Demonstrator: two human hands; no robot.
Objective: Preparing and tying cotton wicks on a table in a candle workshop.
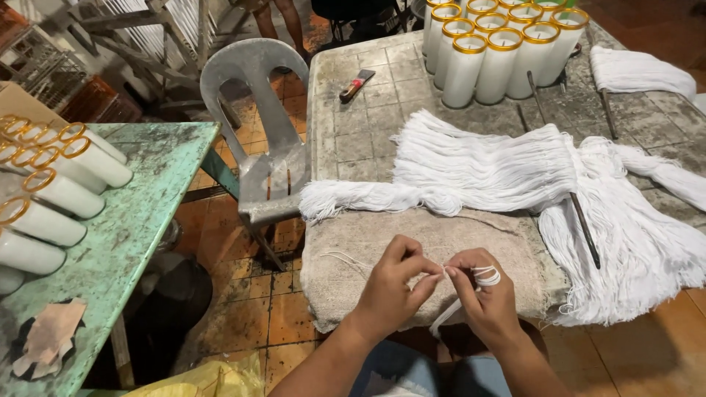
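A thin white string [482, 278] is pinched tight between the left hand [393, 283] and right hand [482, 294], over the cloth [368, 242]. It seems to be getting pulled apart; small, careful fingers are needed next.

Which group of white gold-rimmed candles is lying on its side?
The candles on the green table at the left lie on their sides; the candles at the far end of the grey table stand upright.

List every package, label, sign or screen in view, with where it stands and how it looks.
No labels, signs or screens show.
Cardboard box: far left behind the lying candles, brown, only a corner visible.
Yellow bag: bottom edge on the floor, crumpled yellow plastic.
Both hands, left hand and right hand, pinch white string, no packaging.
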